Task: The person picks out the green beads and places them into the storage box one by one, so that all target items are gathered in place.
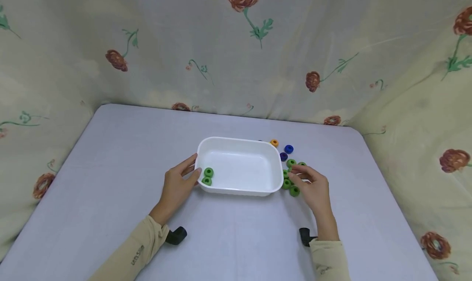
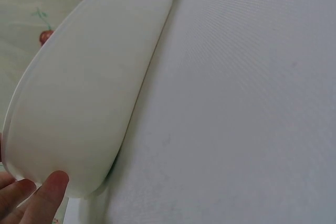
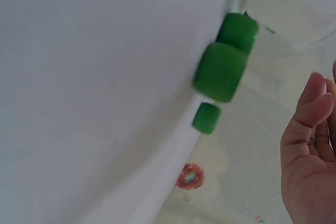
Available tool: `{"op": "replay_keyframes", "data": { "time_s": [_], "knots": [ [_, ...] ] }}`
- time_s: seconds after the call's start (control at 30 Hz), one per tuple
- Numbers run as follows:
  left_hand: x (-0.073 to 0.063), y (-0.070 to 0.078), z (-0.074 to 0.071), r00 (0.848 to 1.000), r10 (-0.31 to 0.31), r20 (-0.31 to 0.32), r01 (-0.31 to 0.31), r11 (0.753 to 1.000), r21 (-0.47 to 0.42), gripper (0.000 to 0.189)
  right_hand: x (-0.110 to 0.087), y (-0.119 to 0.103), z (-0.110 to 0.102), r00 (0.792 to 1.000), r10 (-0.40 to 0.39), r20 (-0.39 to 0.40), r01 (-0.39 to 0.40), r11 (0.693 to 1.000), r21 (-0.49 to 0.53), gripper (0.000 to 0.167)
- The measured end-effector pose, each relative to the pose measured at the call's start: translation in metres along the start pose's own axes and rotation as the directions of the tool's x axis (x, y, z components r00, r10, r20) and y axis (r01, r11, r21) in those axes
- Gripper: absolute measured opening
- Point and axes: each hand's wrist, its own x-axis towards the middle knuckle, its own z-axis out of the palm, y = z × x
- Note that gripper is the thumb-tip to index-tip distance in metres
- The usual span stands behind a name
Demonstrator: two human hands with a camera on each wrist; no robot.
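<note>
Box (image 1: 241, 170) was pinched by left hand (image 1: 178, 185); green beads (image 1: 287, 184) beside fingers of right hand (image 1: 314, 189) likely were being picked, grip unclear; neat lift needed.

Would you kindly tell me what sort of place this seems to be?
Probably a makeshift indoor workspace: floral cloth hangs behind and beside a pale table with a tray.

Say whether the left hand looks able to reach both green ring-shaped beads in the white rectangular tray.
Probably yes: the green beads lie uncovered near the left hand, though it holds the tray.
</note>
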Motion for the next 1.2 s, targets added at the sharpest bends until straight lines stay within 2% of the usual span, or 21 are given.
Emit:
{"op": "replay_keyframes", "data": {
  "time_s": [0.3, 0.5, 0.63, 1.0, 1.2],
  "knots": [
    [0.0, -0.001, 0.002, 1.0, -0.003, -0.002, 0.003, 1.0, 0.001, 0.052, -0.009, 0.023, -0.017, 0.995, 0.078, -0.055, -0.081, 0.996, -0.046, 0.03],
    [0.001, -0.003, 0.002, 1.0, -0.007, -0.002, 0.007, 1.0, 0.001, 0.052, -0.012, 0.035, -0.019, 0.987, 0.157, 0.02, -0.154, 0.984, -0.09, 0.038],
    [0.0, -0.003, 0.001, 1.0, -0.009, -0.001, 0.009, 1.0, -0.004, 0.052, -0.012, 0.039, -0.02, 0.981, 0.184, 0.053, -0.176, 0.976, -0.131, 0.044],
    [0.0, -0.001, 0.0, 1.0, -0.02, -0.001, 0.02, 1.0, -0.008, 0.052, -0.01, 0.047, -0.018, 0.972, 0.196, 0.129, -0.168, 0.965, -0.203, 0.049],
    [0.0, -0.001, 0.001, 1.0, -0.014, 0.0, 0.014, 1.0, -0.017, 0.051, -0.011, 0.048, -0.019, 0.968, 0.197, 0.156, -0.165, 0.966, -0.198, 0.052]
  ]
}}
